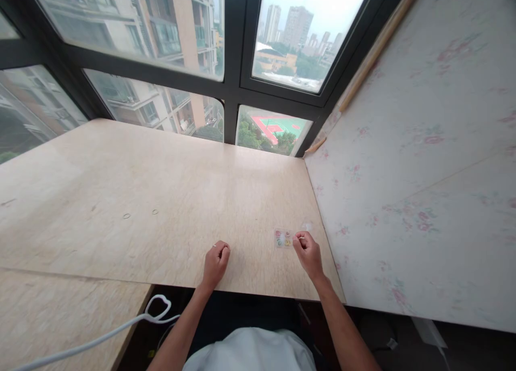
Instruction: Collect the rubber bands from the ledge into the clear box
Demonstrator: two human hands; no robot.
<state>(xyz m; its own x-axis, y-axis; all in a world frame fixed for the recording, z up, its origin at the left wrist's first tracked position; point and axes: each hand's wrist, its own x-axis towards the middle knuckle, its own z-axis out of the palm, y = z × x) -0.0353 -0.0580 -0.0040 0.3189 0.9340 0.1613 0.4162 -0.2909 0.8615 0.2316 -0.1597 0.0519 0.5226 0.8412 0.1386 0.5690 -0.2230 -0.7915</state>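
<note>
My left hand (216,262) rests on the pale wooden tabletop (169,188) near its front edge, fingers curled in a pinch on something tiny and pale I cannot make out. My right hand (307,251) is also pinched closed, its fingertips at the right edge of a small clear packet (282,238) holding little coloured pieces. A small clear lid-like piece (307,226) lies just beyond that hand. Two small rings (126,216) lie apart on the table to the left, the second ring (155,212) a little further right.
A flower-patterned wall panel (423,161) rises along the table's right edge. Dark-framed windows (229,86) stand behind the table. A white cable (121,328) loops past the lower left table section (60,317). My white-clad lap is below the front edge.
</note>
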